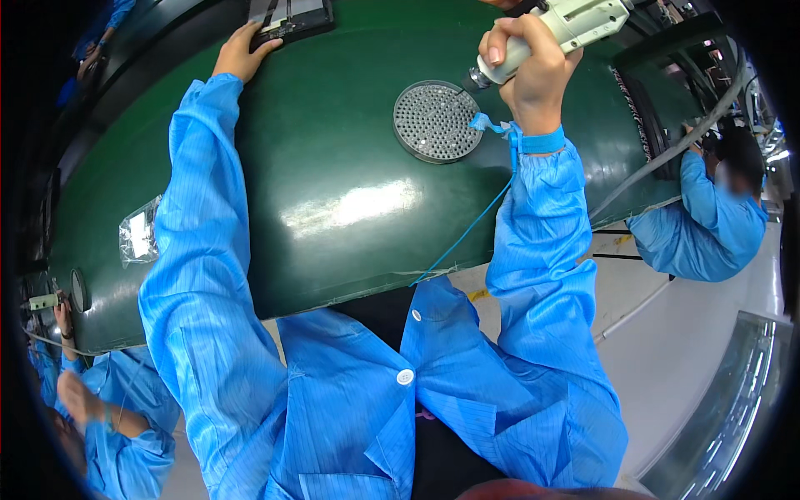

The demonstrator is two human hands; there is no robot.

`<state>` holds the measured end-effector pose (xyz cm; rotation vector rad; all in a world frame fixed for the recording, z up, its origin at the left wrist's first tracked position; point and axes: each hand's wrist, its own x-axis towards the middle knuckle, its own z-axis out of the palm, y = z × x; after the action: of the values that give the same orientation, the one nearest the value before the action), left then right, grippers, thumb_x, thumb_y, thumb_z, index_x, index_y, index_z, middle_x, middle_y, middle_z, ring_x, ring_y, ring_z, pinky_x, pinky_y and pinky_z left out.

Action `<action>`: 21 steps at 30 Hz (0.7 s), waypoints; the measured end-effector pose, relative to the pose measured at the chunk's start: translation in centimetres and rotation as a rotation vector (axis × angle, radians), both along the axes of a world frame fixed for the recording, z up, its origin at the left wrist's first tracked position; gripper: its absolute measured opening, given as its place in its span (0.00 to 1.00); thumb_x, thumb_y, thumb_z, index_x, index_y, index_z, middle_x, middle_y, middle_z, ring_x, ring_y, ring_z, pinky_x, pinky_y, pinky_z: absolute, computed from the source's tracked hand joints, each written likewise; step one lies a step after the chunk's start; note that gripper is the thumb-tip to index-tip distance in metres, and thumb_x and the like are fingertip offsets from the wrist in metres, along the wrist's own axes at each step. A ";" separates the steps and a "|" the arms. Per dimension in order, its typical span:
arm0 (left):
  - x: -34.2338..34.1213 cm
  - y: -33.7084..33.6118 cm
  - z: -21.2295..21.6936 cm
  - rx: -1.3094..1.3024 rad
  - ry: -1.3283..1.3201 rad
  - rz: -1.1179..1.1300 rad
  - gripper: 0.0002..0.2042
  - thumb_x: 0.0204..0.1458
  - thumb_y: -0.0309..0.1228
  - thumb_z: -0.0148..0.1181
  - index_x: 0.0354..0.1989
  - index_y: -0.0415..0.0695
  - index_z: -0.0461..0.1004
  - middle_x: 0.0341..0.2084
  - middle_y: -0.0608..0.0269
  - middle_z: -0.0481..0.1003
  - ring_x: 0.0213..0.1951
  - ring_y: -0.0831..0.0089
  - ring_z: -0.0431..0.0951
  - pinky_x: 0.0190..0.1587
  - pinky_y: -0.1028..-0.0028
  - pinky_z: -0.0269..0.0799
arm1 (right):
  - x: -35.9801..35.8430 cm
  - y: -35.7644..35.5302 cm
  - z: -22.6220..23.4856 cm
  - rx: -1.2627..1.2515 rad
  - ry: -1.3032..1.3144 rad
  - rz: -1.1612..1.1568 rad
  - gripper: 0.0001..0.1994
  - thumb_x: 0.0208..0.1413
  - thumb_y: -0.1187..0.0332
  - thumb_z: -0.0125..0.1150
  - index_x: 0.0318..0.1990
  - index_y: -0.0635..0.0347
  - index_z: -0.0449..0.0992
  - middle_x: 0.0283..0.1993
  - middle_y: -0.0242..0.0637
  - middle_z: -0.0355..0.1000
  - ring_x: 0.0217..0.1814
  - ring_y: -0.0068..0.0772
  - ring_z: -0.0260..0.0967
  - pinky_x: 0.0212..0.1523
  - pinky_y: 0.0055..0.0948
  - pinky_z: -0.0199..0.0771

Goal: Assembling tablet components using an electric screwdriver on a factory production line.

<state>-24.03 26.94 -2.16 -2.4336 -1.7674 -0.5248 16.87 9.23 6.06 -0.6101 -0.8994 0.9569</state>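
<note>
My right hand (537,67) is wrapped round a pale electric screwdriver (583,21) with a black chuck. Its thin bit points down-left to the far right part of a round grey screw tray (435,123), whose top is full of small holes. Whether the bit touches a screw there is too small to tell. At the far left of the bench, my left hand (240,53) grips the near left corner of a flat black-framed device (296,23), thumb along its near edge. The upper part of that device is cut off by the picture's edge.
A blue wrist strap (542,142) on my right wrist trails a cord toward the near edge of the green bench (333,150). A clear plastic bag (140,233) lies left of my left sleeve. Co-workers in blue sit at right (708,208) and lower left (125,417). A grey cable (667,154) crosses at right.
</note>
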 end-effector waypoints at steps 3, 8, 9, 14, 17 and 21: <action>-0.1 -3.7 0.3 0.043 -0.010 -0.008 0.33 0.57 0.52 0.67 0.64 0.41 0.73 0.70 0.46 0.64 0.69 0.50 0.67 0.70 0.61 0.63 | -2.6 -1.2 0.5 -0.043 -0.160 -0.021 0.06 0.56 0.76 0.62 0.29 0.72 0.77 0.14 0.39 0.67 0.12 0.31 0.65 0.15 0.33 0.64; 5.8 -16.4 7.1 0.225 -0.172 -0.309 0.18 0.60 0.35 0.67 0.57 0.46 0.80 0.62 0.50 0.73 0.61 0.51 0.75 0.64 0.61 0.69 | -5.4 -0.9 0.1 -0.071 -0.211 0.102 0.08 0.59 0.71 0.69 0.38 0.68 0.80 0.31 0.38 0.80 0.14 0.20 0.67 0.12 0.21 0.61; 5.9 -19.3 8.3 0.272 -0.097 -0.302 0.14 0.59 0.32 0.68 0.53 0.45 0.82 0.58 0.53 0.76 0.58 0.54 0.77 0.61 0.63 0.71 | -5.6 -0.9 0.3 -0.095 -0.278 0.136 0.07 0.59 0.71 0.68 0.38 0.68 0.80 0.31 0.38 0.80 0.14 0.20 0.67 0.12 0.21 0.61; 3.2 -25.3 8.4 0.330 -0.031 -0.257 0.05 0.57 0.24 0.67 0.40 0.40 0.85 0.43 0.59 0.83 0.44 0.64 0.82 0.50 0.69 0.75 | -6.7 -0.3 0.2 0.047 -0.195 0.221 0.07 0.61 0.72 0.61 0.34 0.67 0.79 0.31 0.39 0.80 0.15 0.23 0.67 0.14 0.22 0.64; 3.4 -25.4 7.5 0.342 -0.112 -0.213 0.03 0.54 0.24 0.70 0.37 0.43 0.85 0.40 0.64 0.83 0.42 0.66 0.81 0.47 0.69 0.75 | -6.7 -0.2 -0.1 0.054 -0.260 0.202 0.07 0.61 0.72 0.60 0.34 0.68 0.79 0.31 0.40 0.79 0.16 0.23 0.67 0.15 0.23 0.65; 4.1 -25.7 7.6 0.259 -0.117 -0.228 0.04 0.58 0.23 0.66 0.39 0.39 0.85 0.41 0.59 0.82 0.43 0.66 0.82 0.47 0.70 0.77 | -6.7 -0.3 -0.8 0.024 -0.298 0.204 0.08 0.61 0.71 0.59 0.34 0.69 0.79 0.30 0.40 0.79 0.15 0.23 0.67 0.15 0.22 0.65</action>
<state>-19.93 1.24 5.39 -2.4725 -1.3629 -0.8744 10.21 8.92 5.27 -0.6595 -1.2552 1.0518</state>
